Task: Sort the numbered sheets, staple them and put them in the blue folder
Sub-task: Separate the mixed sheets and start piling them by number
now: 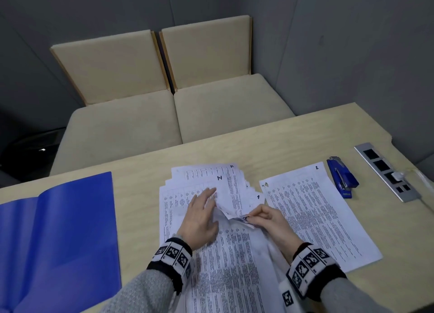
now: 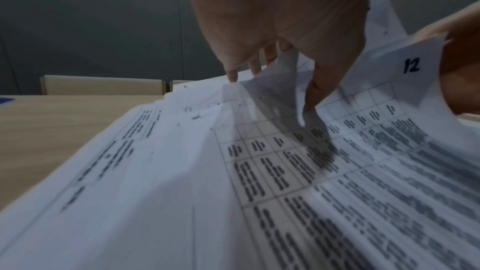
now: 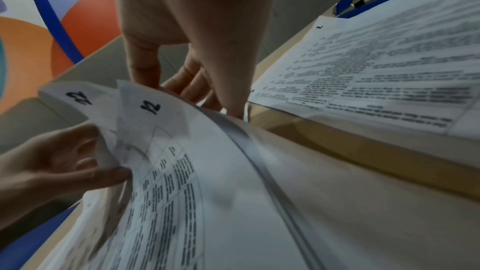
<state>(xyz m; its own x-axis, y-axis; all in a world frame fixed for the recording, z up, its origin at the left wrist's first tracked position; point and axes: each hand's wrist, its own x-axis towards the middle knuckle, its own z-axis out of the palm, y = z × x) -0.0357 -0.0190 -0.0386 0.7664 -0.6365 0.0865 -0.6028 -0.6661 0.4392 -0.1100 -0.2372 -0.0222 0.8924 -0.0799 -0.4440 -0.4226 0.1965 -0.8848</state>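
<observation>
Two hands work the fanned stack (image 1: 199,195): the left hand (image 1: 202,216) lies flat on it, the right hand (image 1: 267,221) pinches lifted corners (12 showing), with sheet 2 (image 1: 317,214) just rightward, nearest that hand.

An office meeting booth.

Grey padded walls (image 1: 352,54) close round a pale wooden table (image 1: 211,148) with a socket strip (image 1: 387,171) sunk near its right edge, and a beige cushioned bench (image 1: 176,115) runs along the far edge.
</observation>
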